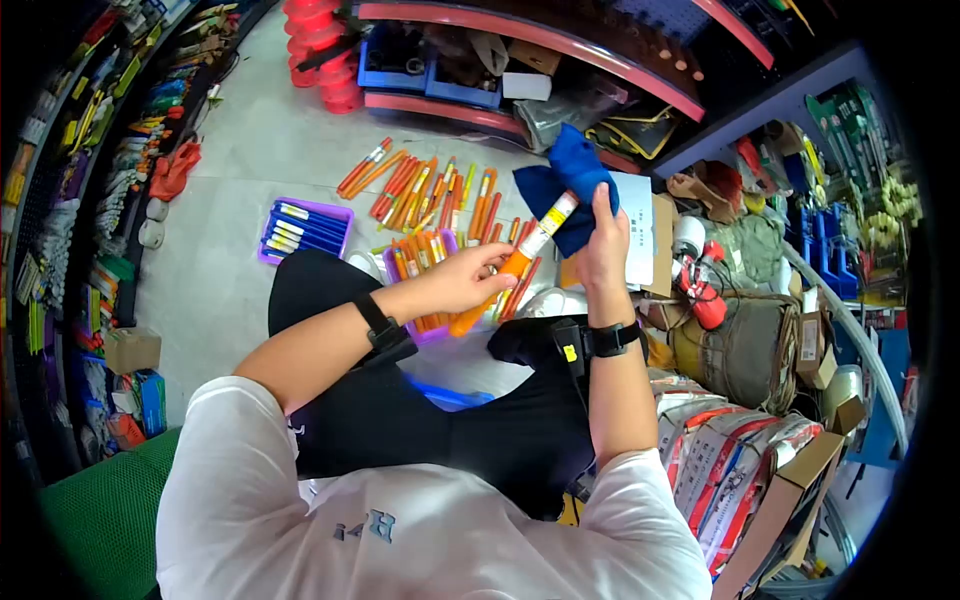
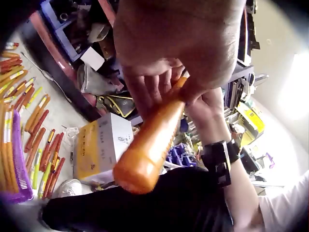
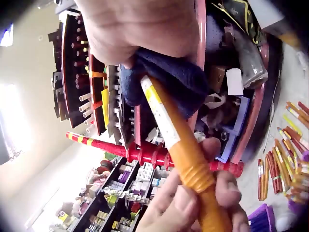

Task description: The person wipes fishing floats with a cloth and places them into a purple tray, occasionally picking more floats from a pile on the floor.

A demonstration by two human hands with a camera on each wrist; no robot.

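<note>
My left hand [image 1: 465, 280] grips the lower part of an orange ribbed plastic tube [image 3: 186, 152] with a white and yellow label. The tube slants up toward my right hand [image 1: 604, 240], which holds a bunched blue cloth [image 1: 575, 160] around the labelled end. In the right wrist view the dark blue cloth [image 3: 169, 79] covers the tip of the tube, under the right palm [image 3: 140, 29]. Seen from the left wrist, the rounded butt of the orange tube [image 2: 140, 166] points toward the camera, below the left fingers.
Many similar orange and red tubes [image 1: 425, 190] lie on the floor ahead. A purple basket [image 1: 437, 335] holds more, and another purple basket [image 1: 345, 215] holds blue ones. A white and yellow box [image 2: 104, 150] stands near the right knee. Stocked shelves [image 1: 520, 25] line the far side.
</note>
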